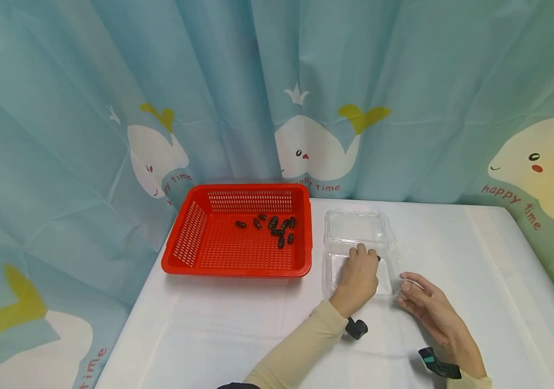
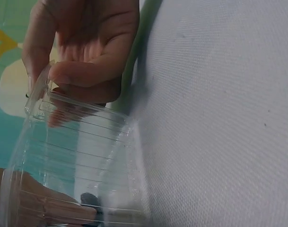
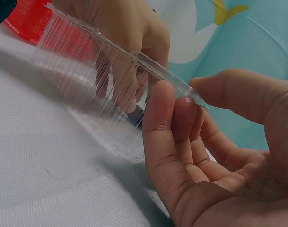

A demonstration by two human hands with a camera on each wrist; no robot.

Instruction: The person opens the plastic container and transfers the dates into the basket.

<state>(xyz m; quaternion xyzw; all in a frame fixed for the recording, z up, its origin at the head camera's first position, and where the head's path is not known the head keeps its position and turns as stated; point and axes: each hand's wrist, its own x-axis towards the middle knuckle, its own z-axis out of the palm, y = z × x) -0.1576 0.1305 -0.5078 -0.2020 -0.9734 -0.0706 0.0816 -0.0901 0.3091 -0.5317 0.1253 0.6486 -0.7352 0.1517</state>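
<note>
My left hand (image 1: 360, 275) reaches down into a clear plastic clamshell box (image 1: 333, 270), its fingers bent toward the floor. Right at its fingertips is a small dark oval piece (image 3: 135, 116), which also shows as a dark shape (image 2: 89, 198) through the box wall in the left wrist view. At the box's near right corner, my right hand (image 1: 427, 305) pinches the rim between thumb and fingers. The lid lies folded back, away from me. To the left, a red plastic basket (image 1: 238, 267) holds several similar dark oval pieces (image 1: 273, 222), mostly gathered on its right side.
A white cloth (image 1: 238, 329) covers the table. Behind it hangs a light blue curtain (image 1: 223, 65) printed with whales, reaching round the left and right sides. The basket stands close beside the box, with a narrow strip of cloth between.
</note>
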